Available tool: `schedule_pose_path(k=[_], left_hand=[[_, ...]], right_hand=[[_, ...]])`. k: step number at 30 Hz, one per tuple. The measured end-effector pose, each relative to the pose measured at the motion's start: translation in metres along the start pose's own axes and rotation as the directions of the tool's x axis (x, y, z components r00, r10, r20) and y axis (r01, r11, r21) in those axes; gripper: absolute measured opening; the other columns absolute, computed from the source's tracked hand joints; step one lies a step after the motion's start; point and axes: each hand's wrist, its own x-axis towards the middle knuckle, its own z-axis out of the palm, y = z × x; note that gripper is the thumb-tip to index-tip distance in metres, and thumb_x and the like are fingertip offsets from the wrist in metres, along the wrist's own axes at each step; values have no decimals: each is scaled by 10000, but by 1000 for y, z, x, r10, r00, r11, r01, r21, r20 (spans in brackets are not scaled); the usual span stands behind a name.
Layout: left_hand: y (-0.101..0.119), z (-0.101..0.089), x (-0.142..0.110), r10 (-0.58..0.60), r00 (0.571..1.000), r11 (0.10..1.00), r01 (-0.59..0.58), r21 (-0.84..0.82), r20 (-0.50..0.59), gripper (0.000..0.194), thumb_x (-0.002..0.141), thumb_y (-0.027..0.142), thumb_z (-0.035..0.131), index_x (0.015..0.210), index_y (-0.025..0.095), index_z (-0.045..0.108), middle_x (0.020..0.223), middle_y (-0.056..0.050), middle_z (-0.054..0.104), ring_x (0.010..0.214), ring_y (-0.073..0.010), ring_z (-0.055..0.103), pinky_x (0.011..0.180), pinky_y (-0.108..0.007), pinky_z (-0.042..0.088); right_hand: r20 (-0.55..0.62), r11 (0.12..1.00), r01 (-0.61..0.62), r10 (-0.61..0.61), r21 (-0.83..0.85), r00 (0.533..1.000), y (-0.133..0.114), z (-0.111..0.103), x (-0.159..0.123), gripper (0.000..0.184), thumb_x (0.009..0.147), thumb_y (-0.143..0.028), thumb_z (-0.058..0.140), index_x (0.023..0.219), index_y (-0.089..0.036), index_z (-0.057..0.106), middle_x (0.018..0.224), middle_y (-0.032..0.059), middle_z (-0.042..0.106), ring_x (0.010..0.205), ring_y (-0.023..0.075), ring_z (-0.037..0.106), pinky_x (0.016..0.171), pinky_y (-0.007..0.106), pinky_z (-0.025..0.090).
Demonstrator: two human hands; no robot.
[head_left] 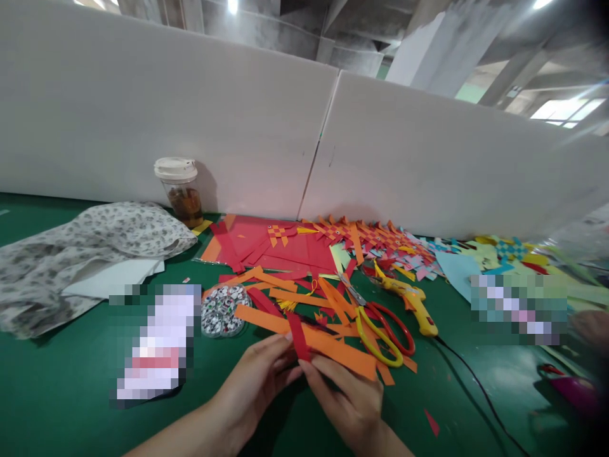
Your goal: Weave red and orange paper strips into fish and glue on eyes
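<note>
Both hands meet at the front middle, pinching crossed paper strips. A short red paper strip (298, 338) lies across a long orange paper strip (340, 351). Where they cross, my left hand (254, 381) grips from the left with thumb and fingers closed. My right hand (346, 395) is closed on the red strip's lower end and the orange strip beside it. The fingers partly hide the fold. Just beyond the hands lie scissors (380, 330) with red and yellow handles, loose orange strips (304, 297) and a round case of googly eyes (225, 311).
A yellow glue gun (413, 298) trails a black cord to the right. Woven paper fish (366, 236) are heaped by the white partition (238, 127). Patterned cloth (109, 235) and a lidded cup (183, 193) stand left. A blurred hand (590, 327) shows at the right edge.
</note>
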Motion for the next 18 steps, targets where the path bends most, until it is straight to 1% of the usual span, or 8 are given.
schedule_pose_path(k=[2, 5, 6, 8, 11, 13, 16, 18], left_hand=[[-1, 4, -3, 42, 999, 994, -40, 105, -24, 222, 725, 327, 664, 851, 146, 698, 944, -82, 700, 906, -195, 618, 813, -284, 470], [1, 7, -6, 128, 990, 951, -107, 289, -56, 233, 719, 351, 659, 828, 153, 717, 939, -80, 708, 941, -226, 607, 863, -325, 450], [2, 7, -6, 163, 985, 930, -134, 343, -57, 239, 729, 348, 648, 858, 159, 716, 958, -77, 706, 967, -229, 600, 886, -326, 436], [4, 6, -8, 242, 969, 884, -200, 423, -47, 256, 746, 328, 630, 947, 184, 697, 1037, -63, 685, 1034, -226, 574, 941, -318, 395], [5, 3, -8, 325, 945, 821, -270, 503, -23, 273, 744, 287, 630, 1006, 226, 674, 1123, -43, 646, 1104, -223, 533, 998, -310, 337], [4, 0, -7, 347, 937, 782, -307, 543, 29, 273, 730, 259, 643, 1000, 236, 678, 1143, -49, 633, 1122, -232, 518, 1018, -324, 314], [3, -6, -5, 376, 911, 710, -401, 579, 170, 316, 727, 210, 642, 1039, 254, 663, 1229, -58, 571, 1188, -235, 454, 1039, -339, 286], [4, -9, -4, 369, 899, 700, -436, 565, 236, 372, 732, 187, 635, 1096, 262, 629, 1285, -60, 520, 1225, -231, 411, 1032, -339, 298]], right_hand=[[-44, 998, -62, 62, 1, 997, 1, 1, -1, 185, 699, -96, 662, 823, -229, 628, 697, -3, 693, 605, 150, 648, 619, 256, 527], [-93, 972, -228, 233, 56, 968, 3, 4, -1, 130, 711, -123, 658, 787, -224, 627, 665, -1, 675, 575, 146, 630, 565, 256, 521], [-103, 953, -291, 298, 81, 949, 3, 4, -1, 104, 713, -143, 661, 776, -218, 628, 663, 3, 671, 574, 147, 627, 558, 258, 523], [-105, 897, -416, 433, 147, 895, 4, 4, 0, 61, 712, -189, 670, 755, -209, 632, 662, 9, 665, 571, 148, 624, 541, 252, 530], [-63, 779, -550, 592, 302, 803, 4, 5, 2, 69, 703, -239, 679, 737, -195, 638, 662, 17, 664, 578, 151, 633, 526, 242, 545], [-24, 692, -602, 665, 399, 747, 5, 6, 2, 99, 691, -252, 690, 747, -184, 645, 684, 28, 670, 608, 160, 644, 547, 253, 557], [-3, 585, -639, 738, 499, 674, 10, 9, 1, 135, 663, -247, 715, 759, -178, 650, 708, 35, 673, 646, 167, 650, 590, 269, 566], [4, 523, -643, 775, 559, 632, 13, 10, 0, 153, 643, -236, 730, 758, -178, 647, 713, 29, 671, 658, 161, 652, 617, 266, 566]])
